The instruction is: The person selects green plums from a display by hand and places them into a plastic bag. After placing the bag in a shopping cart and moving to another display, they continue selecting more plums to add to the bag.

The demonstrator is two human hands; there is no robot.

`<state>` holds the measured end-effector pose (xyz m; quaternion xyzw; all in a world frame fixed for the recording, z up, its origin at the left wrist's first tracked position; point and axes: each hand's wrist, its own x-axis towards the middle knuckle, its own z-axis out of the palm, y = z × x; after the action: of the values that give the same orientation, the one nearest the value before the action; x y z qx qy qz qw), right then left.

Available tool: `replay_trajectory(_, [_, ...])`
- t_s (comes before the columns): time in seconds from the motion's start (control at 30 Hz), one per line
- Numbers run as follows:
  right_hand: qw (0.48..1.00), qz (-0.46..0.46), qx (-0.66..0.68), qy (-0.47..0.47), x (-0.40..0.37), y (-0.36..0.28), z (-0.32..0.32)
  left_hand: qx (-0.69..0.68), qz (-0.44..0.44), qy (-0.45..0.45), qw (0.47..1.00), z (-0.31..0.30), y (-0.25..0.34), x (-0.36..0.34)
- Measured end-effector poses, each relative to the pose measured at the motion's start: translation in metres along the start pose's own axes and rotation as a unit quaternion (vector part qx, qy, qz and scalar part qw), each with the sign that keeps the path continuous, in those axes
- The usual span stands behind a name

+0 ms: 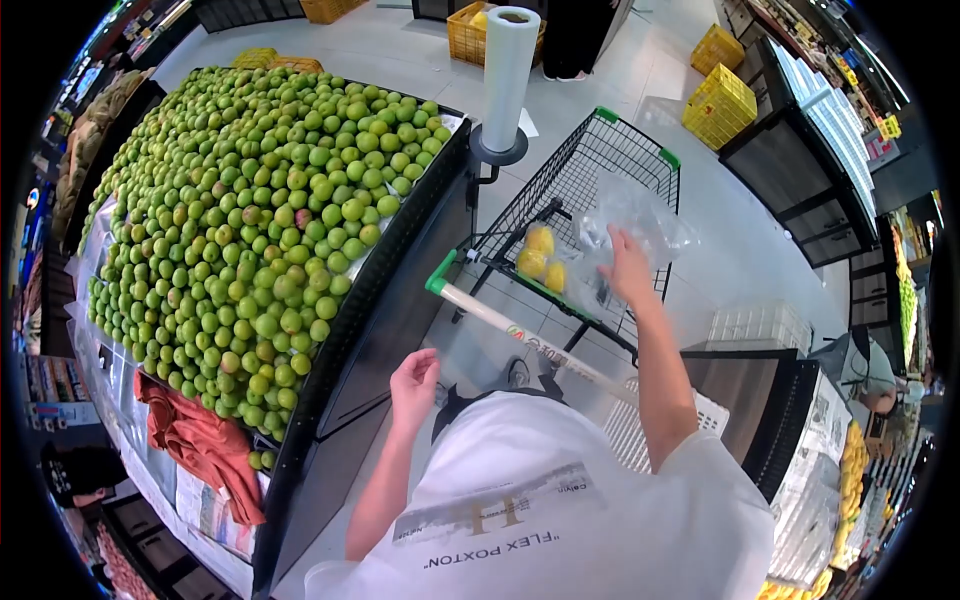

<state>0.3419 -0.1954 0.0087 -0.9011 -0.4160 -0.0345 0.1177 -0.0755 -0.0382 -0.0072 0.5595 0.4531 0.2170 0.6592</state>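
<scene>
My right hand (628, 265) reaches over the shopping cart (575, 165), its thumb and fingers apart at a clear plastic bag (655, 215). The thin film spreads around the fingertips; whether they pinch any of it is hard to see. Several yellow fruits (540, 240), seemingly in clear plastic, sit in the near part of the cart, left of that hand. My left hand (413, 388) is raised between the cart handle (540, 345) and the fruit stand, fingers curled together with nothing visible in them.
A stand heaped with green fruit (250, 230) fills the left, with a red cloth (195, 440) on its near edge. A plastic bag roll (510, 80) stands at its corner. Yellow crates (720, 105) lie at the upper right. A person's dark legs (580, 40) show at the top.
</scene>
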Motion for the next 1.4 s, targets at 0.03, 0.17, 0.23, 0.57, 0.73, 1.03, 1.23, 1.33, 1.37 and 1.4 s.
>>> replay_trajectory(0.03, [0.998,-0.002,0.055,-0.008,-0.011,-0.001,-0.002,0.084,0.074,0.006,0.994,0.016,0.008,0.002])
replay_trajectory(0.17, [0.98,-0.017,0.19,-0.051,-0.073,0.007,0.0,0.333,0.237,0.02,0.912,0.064,0.059,0.014])
replay_trajectory(0.23, [0.972,-0.019,0.225,-0.061,-0.106,0.011,-0.001,0.459,0.309,-0.004,0.833,0.076,0.063,0.033])
replay_trajectory(0.57, [0.96,0.024,0.217,-0.175,-0.221,0.03,-0.015,0.743,0.227,-0.17,0.606,0.125,0.063,0.103])
replay_trajectory(0.73, [0.983,-0.018,0.124,-0.136,-0.217,0.043,-0.023,0.762,0.196,-0.19,0.587,0.144,0.067,0.097])
replay_trajectory(1.03, [0.995,0.007,0.097,0.033,-0.175,0.113,-0.019,0.726,0.2,-0.175,0.635,0.199,0.062,0.101])
replay_trajectory(1.23, [0.985,0.097,0.092,0.11,-0.112,0.179,-0.02,0.717,0.157,-0.223,0.641,0.25,0.07,0.115])
replay_trajectory(1.33, [0.978,0.145,0.076,0.133,-0.075,0.216,-0.015,0.686,0.174,-0.266,0.654,0.273,0.074,0.129])
replay_trajectory(1.37, [0.974,0.158,0.078,0.144,-0.064,0.23,-0.011,0.67,0.181,-0.292,0.658,0.28,0.074,0.137])
replay_trajectory(1.4, [0.974,0.156,0.079,0.145,-0.051,0.244,-0.007,0.67,0.181,-0.289,0.659,0.288,0.076,0.145])
